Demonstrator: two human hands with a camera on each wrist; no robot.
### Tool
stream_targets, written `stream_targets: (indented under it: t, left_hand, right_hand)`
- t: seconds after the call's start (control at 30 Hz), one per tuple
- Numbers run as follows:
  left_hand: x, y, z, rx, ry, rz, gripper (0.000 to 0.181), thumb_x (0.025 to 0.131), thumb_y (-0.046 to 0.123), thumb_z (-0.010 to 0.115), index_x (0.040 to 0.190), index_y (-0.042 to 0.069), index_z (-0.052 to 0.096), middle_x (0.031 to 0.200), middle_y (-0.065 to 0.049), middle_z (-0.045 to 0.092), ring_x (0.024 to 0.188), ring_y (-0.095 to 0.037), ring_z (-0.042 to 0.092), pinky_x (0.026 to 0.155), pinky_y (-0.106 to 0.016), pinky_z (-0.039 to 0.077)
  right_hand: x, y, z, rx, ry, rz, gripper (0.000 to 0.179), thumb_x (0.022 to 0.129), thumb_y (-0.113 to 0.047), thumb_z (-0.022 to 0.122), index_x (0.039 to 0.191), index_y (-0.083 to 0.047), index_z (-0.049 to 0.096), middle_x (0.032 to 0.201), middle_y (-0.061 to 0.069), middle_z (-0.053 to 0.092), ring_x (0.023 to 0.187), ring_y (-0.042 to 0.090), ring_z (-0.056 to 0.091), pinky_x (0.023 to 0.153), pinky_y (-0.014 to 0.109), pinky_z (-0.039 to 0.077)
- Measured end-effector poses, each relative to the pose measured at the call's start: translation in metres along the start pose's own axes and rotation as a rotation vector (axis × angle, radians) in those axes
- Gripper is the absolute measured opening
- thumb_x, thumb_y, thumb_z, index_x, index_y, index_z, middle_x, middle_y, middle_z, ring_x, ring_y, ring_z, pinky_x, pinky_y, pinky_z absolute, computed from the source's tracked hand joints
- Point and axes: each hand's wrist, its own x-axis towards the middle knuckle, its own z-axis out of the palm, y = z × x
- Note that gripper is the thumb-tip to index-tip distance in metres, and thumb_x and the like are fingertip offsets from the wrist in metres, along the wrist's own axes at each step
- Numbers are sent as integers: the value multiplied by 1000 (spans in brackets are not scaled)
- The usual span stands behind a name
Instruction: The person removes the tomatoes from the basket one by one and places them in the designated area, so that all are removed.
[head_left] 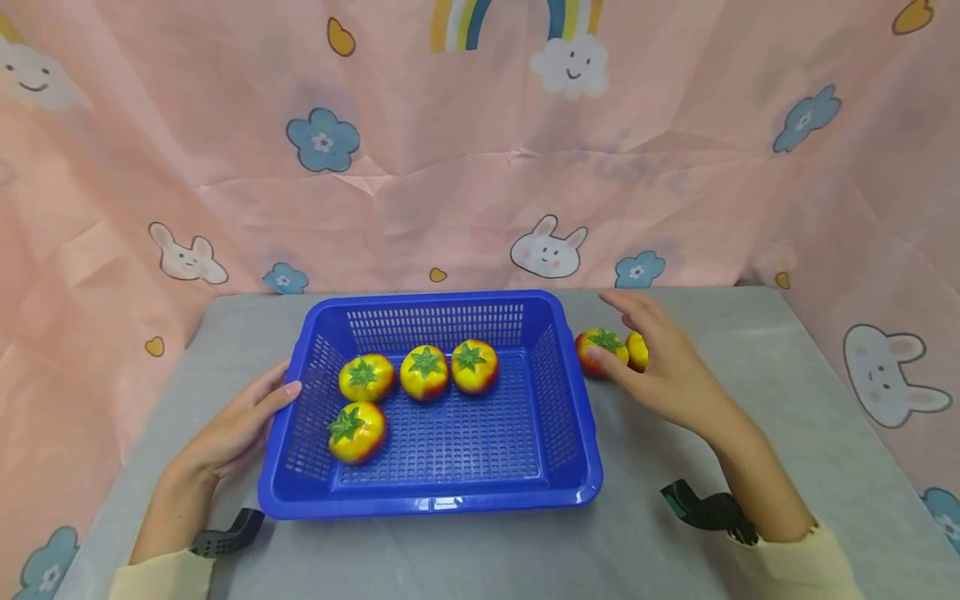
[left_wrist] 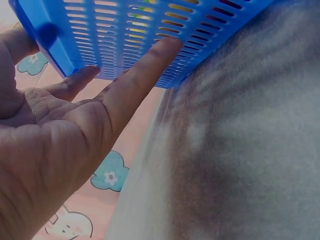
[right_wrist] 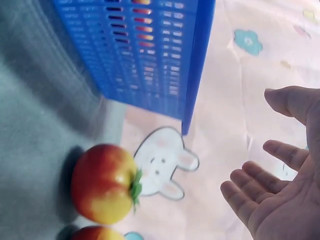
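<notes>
A blue plastic basket [head_left: 431, 505] with slotted walls stands on the table, holding several yellow-red persimmons [head_left: 426, 375] with green leaf caps. At its left wall my left hand [head_left: 238, 425] grips the rim, thumb over the edge; in the left wrist view the fingers [left_wrist: 145, 67] lie against the outer slots. My right hand [head_left: 663, 367] hovers to the right of the basket with spread fingers, holding nothing. Beside and partly under it are two more persimmons, one nearer the basket [head_left: 611, 354] and one half hidden [head_left: 637, 352]. The right wrist view shows the nearer persimmon [right_wrist: 102, 185] apart from the fingers.
A grey cloth [head_left: 517, 554] covers the table. Behind and at both sides hangs a pink curtain [head_left: 450, 217] printed with rabbits, flowers and clouds. Dark straps sit on both wrists, including the right one [head_left: 708, 510].
</notes>
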Motion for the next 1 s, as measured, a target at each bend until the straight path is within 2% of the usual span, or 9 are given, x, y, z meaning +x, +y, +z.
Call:
stream_targets:
  t: [0.27,0.5,0.6,0.8,1.0]
  left_hand:
    - [-2,-1,1,5,20,-2,71,117,28,38,170,7,-4,136,12,64,117,-14,74,94,-41,66]
    - [-5,-1,0,12,35,-5,71,117,29,39,170,6,-3,134,11,66,114,-15,75,92,-41,66]
    - [-3,-1,0,16,29,-6,71,116,29,39,170,7,-3,135,11,66,115,-16,75,93,-41,66]
    - [-1,0,0,20,17,-3,71,117,29,38,170,8,-3,136,11,65,115,-16,75,93,-41,66]
    - [0,0,0,9,6,3,71,117,29,38,170,6,-3,135,9,66,114,-17,76,92,-43,66]
  right_hand:
    - [16,-19,3,20,-81,-62,67,97,-17,77,157,-11,48,161,16,48,136,41,55,107,70,52]
    - [33,-39,9,23,-174,-101,67,98,-23,76,158,-16,48,162,12,48,151,37,47,115,68,47]
    - [38,-46,12,32,-221,-110,67,98,-24,76,158,-16,48,163,12,47,150,37,47,113,65,51]
    - [48,-62,18,4,-312,-126,67,100,-28,74,160,-18,47,168,10,41,156,37,40,116,66,47]
    - [63,-79,23,0,-362,-204,65,100,-31,73,159,-20,48,164,6,46,151,30,47,120,59,48]
